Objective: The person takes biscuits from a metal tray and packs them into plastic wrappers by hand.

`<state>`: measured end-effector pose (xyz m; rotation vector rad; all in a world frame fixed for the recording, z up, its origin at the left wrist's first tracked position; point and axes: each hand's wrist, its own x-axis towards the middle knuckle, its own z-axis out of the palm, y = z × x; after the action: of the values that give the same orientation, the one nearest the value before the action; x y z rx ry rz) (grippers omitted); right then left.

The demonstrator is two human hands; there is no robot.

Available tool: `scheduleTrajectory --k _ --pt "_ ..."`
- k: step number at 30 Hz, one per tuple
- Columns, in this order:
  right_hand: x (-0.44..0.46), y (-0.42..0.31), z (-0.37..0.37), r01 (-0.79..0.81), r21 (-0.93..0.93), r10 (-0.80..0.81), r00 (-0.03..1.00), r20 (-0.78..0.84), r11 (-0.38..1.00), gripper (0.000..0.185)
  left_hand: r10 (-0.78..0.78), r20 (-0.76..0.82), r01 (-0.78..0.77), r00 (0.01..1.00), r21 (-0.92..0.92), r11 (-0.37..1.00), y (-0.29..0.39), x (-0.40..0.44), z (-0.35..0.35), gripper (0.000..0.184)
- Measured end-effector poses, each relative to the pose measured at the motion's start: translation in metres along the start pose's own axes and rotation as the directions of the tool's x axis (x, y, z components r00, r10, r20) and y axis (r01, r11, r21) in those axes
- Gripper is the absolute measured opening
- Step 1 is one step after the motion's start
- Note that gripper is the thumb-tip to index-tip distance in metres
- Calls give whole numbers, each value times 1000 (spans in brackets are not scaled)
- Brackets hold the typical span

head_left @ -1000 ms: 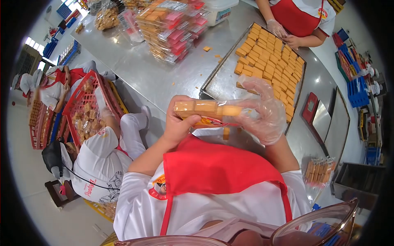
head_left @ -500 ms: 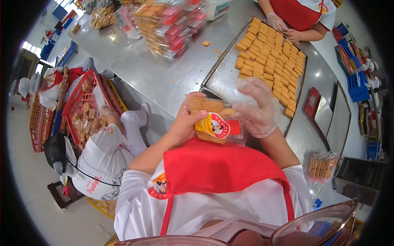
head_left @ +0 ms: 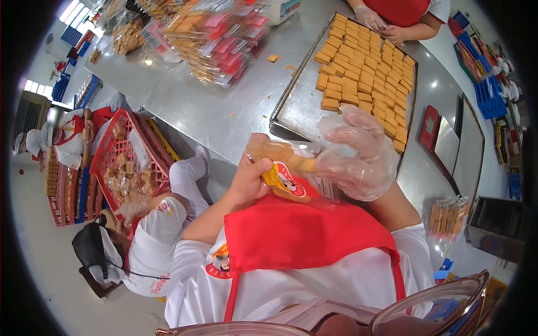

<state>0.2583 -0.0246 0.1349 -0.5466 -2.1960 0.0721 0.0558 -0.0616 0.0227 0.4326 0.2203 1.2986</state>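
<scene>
My bare left hand [head_left: 251, 172] is wrapped round a clear plastic bag [head_left: 330, 193] with a red and yellow label. Inside the bag lie tan rectangular cookies [head_left: 277, 150]. At the bag's mouth another cookie [head_left: 308, 164] sits against the thumb of my right hand [head_left: 361, 154]. That hand wears a loose clear plastic glove. Its curled fingers stand apart from the thumb, with a visible gap between them. Just beyond the bag, a metal baking tray [head_left: 291, 115] carries many cut cookies [head_left: 364, 73] in rows.
A stack of filled cookie packs [head_left: 216, 42] stands at the back left of the steel table [head_left: 168, 84]. A red scale [head_left: 430, 126] lies at right. Across the table is a co-worker's gloved hand [head_left: 370, 18]. At left, a co-worker bends over a red crate [head_left: 131, 151].
My right hand's thumb and the cookie have shifted slightly down and left at the bag's mouth. The bag has tilted in my left hand. The co-worker at left has moved lower.
</scene>
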Motion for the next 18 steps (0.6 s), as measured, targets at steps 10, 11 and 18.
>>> scheduleTrajectory --k 10,11,18 --pt "-11 13 19 11 107 -12 1000 10 994 20 -56 -18 57 998 75 996 -1 1 8 50" --pt "-11 15 20 -2 93 -2 999 39 996 20 -39 -34 41 999 72 997 -2 1 7 50" --pt "-13 18 21 -48 -16 48 997 55 999 23 50 -101 -40 994 100 994 -1 5 9 50"
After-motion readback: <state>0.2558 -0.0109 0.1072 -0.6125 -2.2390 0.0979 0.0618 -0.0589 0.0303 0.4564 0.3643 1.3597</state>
